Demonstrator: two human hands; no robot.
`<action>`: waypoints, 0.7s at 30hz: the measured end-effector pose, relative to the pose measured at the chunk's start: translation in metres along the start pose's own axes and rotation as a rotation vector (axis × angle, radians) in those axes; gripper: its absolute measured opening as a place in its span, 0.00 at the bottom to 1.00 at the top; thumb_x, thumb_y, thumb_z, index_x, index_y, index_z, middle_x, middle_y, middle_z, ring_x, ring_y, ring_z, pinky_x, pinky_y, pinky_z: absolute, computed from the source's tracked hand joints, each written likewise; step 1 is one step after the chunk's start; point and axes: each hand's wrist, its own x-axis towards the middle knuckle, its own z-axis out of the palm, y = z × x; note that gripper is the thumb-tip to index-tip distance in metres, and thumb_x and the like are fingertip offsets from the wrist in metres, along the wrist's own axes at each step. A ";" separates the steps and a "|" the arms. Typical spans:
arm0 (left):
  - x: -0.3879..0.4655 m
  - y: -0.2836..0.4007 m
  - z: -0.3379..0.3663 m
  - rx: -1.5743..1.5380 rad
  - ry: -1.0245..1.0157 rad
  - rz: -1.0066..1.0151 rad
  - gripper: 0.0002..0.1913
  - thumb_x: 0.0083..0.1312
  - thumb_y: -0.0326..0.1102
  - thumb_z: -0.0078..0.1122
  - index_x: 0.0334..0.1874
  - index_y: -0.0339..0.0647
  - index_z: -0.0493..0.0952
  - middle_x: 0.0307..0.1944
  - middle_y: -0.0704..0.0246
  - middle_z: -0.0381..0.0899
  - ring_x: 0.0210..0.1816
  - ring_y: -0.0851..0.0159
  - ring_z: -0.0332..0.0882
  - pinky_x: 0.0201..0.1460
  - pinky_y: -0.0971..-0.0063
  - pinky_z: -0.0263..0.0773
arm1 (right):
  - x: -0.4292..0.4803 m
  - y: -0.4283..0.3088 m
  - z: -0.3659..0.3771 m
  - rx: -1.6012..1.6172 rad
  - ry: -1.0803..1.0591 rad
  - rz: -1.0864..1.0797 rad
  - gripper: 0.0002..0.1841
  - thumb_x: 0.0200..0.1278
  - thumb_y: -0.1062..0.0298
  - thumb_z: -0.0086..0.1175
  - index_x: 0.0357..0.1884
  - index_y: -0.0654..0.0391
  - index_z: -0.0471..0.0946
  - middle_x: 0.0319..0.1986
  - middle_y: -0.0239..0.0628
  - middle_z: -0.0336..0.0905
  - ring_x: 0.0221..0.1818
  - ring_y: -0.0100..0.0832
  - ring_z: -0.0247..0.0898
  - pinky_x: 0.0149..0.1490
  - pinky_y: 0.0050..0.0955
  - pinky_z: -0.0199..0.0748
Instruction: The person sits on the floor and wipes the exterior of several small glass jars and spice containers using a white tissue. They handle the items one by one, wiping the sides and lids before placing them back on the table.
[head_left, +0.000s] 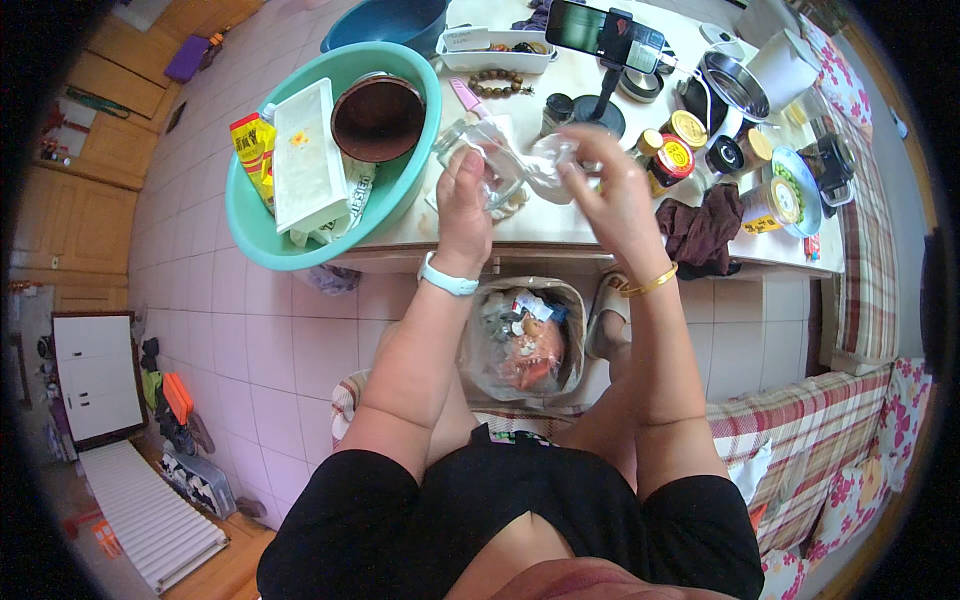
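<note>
My left hand (465, 199) grips a clear glass jar (496, 174), tilted above the near part of the white table. Close by on the right, my right hand (611, 176) pinches a crumpled white tissue or thin wipe (551, 166), which stretches to the jar's side; whether it enters the jar I cannot tell. Under the jar lies a pale cloth, partly hidden. A pink-handled knife (466, 96) rests just beyond the jar. A small dark-lidded jar (558, 110) stands behind my right hand.
A green basin (247, 229) holds a white container (307, 161) and a brown bowl (379, 120). Lidded jars (670, 159), a dark cloth (701, 229) and a phone on a stand (600, 37) occupy the table's right side. A lined trash bin (579, 337) stands between my legs.
</note>
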 end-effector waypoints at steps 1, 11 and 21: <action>0.000 -0.002 -0.001 0.135 -0.003 0.083 0.21 0.68 0.47 0.62 0.53 0.36 0.75 0.47 0.69 0.79 0.47 0.69 0.76 0.54 0.71 0.71 | 0.004 -0.003 -0.003 -0.210 0.227 -0.167 0.15 0.61 0.67 0.63 0.49 0.58 0.80 0.45 0.41 0.80 0.39 0.37 0.78 0.42 0.30 0.76; -0.011 -0.009 0.012 1.121 -0.237 0.562 0.29 0.48 0.36 0.73 0.52 0.33 0.72 0.44 0.53 0.75 0.45 0.46 0.77 0.46 0.58 0.74 | -0.008 -0.033 0.007 -0.280 -0.025 -0.153 0.23 0.54 0.55 0.69 0.49 0.56 0.79 0.38 0.40 0.79 0.33 0.40 0.78 0.38 0.35 0.77; -0.008 0.000 0.009 0.742 -0.206 0.392 0.39 0.64 0.47 0.66 0.70 0.29 0.63 0.54 0.56 0.75 0.55 0.55 0.76 0.61 0.66 0.69 | -0.002 -0.024 0.000 -0.119 0.239 -0.177 0.22 0.49 0.59 0.74 0.41 0.61 0.78 0.34 0.40 0.78 0.33 0.37 0.77 0.38 0.30 0.76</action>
